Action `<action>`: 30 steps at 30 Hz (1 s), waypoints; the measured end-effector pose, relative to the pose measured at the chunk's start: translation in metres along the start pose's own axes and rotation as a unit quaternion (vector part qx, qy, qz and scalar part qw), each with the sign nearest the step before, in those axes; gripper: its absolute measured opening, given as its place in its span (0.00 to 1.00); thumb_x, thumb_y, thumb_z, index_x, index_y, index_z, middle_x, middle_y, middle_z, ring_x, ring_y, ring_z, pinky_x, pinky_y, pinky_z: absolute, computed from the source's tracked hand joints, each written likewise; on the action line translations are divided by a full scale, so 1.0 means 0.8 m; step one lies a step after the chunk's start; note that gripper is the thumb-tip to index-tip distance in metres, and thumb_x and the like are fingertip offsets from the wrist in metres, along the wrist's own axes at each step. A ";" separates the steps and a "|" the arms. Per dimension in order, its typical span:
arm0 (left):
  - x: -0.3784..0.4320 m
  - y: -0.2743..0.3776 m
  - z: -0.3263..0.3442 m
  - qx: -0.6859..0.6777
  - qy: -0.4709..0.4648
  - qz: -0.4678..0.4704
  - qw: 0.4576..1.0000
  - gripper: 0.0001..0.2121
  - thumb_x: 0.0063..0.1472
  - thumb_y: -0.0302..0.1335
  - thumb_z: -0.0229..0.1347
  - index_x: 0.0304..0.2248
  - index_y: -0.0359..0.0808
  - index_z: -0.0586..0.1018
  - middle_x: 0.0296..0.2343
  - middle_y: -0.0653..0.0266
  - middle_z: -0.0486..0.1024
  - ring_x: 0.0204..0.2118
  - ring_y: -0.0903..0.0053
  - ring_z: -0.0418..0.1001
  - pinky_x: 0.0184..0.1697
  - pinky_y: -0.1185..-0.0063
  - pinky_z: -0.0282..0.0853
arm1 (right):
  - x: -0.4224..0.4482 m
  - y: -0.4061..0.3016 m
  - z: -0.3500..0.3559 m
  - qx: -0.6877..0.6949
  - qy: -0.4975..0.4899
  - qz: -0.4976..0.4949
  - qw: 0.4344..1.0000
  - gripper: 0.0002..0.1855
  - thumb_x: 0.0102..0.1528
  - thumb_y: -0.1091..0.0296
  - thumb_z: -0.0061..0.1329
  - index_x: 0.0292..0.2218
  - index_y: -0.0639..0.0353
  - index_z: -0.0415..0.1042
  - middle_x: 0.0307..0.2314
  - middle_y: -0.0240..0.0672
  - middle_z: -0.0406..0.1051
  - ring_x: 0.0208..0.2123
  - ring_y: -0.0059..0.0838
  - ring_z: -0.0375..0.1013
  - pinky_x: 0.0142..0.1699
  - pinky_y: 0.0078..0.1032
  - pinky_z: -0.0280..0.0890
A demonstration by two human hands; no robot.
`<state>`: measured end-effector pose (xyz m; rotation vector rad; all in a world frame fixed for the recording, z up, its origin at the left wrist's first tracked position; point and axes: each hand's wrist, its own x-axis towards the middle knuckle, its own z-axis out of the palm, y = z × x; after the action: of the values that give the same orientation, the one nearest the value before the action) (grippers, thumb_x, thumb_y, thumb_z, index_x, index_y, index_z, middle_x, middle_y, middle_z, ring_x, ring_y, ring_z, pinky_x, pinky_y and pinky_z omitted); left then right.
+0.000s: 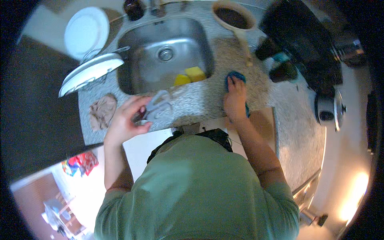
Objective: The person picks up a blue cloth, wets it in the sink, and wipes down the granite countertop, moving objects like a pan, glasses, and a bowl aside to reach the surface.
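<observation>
My left hand [126, 121] is over the counter's front edge, left of centre. Between its thumb and fingers is a grey utensil [159, 106] with an openwork, looped head, blurred; its exact kind is unclear. On the right, my right hand [235, 100] presses a blue cloth [239, 75] onto the speckled stone counter [198, 100], its fingers spread over the fabric. A crumpled brownish cloth [102, 112] lies left of my left hand. Two yellow sponges [195, 74] rest at the near right corner of the stainless steel sink [166, 69].
White plates [87, 33] stand tilted in a wire rack left of the sink. A long-handled strainer [234, 18] with dark contents lies at the back right. Farther right are a black appliance [300, 39] and a lidded pot [327, 108]. A drawer or cabinet [262, 126] shows beside my right forearm.
</observation>
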<state>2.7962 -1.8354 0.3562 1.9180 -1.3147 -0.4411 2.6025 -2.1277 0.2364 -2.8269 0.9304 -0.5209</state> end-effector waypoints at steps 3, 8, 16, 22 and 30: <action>-0.015 0.010 0.002 -0.004 -0.035 -0.004 0.999 0.28 0.40 0.24 0.62 0.45 0.36 0.70 0.38 0.59 0.68 0.32 0.72 0.71 0.34 0.79 0.71 | 0.015 -0.087 0.016 0.045 -0.038 -0.066 0.996 0.30 0.41 0.77 0.43 0.49 0.67 0.60 0.49 0.49 0.57 0.52 0.49 0.54 0.56 0.36 0.49; -0.044 0.019 -0.006 -0.043 -0.041 -0.064 0.996 0.26 0.41 0.23 0.60 0.44 0.35 0.71 0.36 0.58 0.69 0.35 0.69 0.71 0.35 0.78 0.71 | 0.033 -0.192 0.045 0.132 -0.028 -0.201 0.970 0.31 0.41 0.79 0.42 0.50 0.64 0.59 0.49 0.47 0.57 0.52 0.46 0.53 0.54 0.35 0.52; -0.128 -0.041 -0.088 0.057 0.185 -0.216 0.957 0.26 0.40 0.19 0.56 0.43 0.33 0.67 0.35 0.57 0.67 0.36 0.71 0.70 0.34 0.80 0.70 | 0.157 -0.122 -0.016 0.316 -0.033 -0.251 0.914 0.33 0.42 0.84 0.40 0.51 0.55 0.60 0.51 0.44 0.57 0.53 0.45 0.57 0.58 0.33 0.50; -0.125 -0.114 -0.060 0.167 0.296 -0.224 0.913 0.27 0.41 0.24 0.57 0.43 0.30 0.64 0.36 0.47 0.67 0.42 0.57 0.67 0.44 0.71 0.65 | 0.188 -0.064 -0.052 0.123 -0.127 -0.294 0.939 0.25 0.51 0.78 0.35 0.52 0.55 0.60 0.51 0.43 0.58 0.55 0.43 0.54 0.60 0.33 0.46; -0.108 -0.139 -0.053 0.281 0.253 -0.289 0.880 0.23 0.40 0.30 0.61 0.39 0.29 0.72 0.34 0.49 0.71 0.37 0.57 0.71 0.40 0.69 0.68 | 0.214 -0.096 -0.104 0.152 0.002 -0.171 0.973 0.19 0.58 0.71 0.32 0.51 0.56 0.61 0.48 0.42 0.63 0.51 0.39 0.61 0.54 0.28 0.53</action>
<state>2.8594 -1.7204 0.2896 2.6765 -0.5259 0.2028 2.7435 -2.1685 0.3791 -2.7044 0.3209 -0.6443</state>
